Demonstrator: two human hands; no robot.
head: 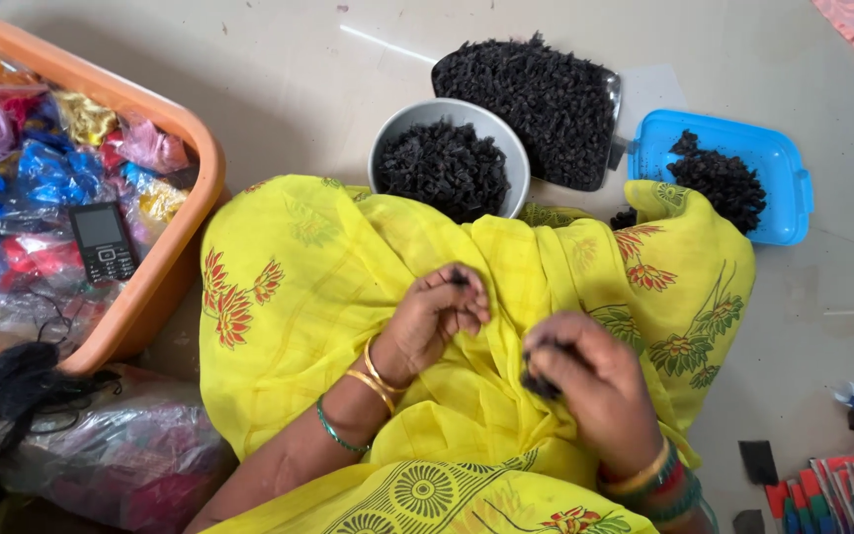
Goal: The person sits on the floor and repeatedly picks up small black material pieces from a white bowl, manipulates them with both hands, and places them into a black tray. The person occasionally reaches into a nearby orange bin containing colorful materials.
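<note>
My left hand [439, 314] hovers over my lap with a small black piece [459, 278] pinched at its fingertips. My right hand [590, 381] is curled around a clump of small black pieces [538, 381]. Both hands rest above the yellow flowered cloth [308, 297] that covers my knees. Gold and green bangles sit on the left wrist, several coloured bangles on the right. Ahead of my knees stands a grey bowl [392, 129] heaped with the same black pieces.
A metal tray [613, 94] piled with black pieces lies behind the bowl. A blue plastic lid [773, 168] holds a smaller heap. An orange tub [185, 213] at left holds coloured bags and a black phone [103, 240]. Coloured packets [842, 489] lie at lower right.
</note>
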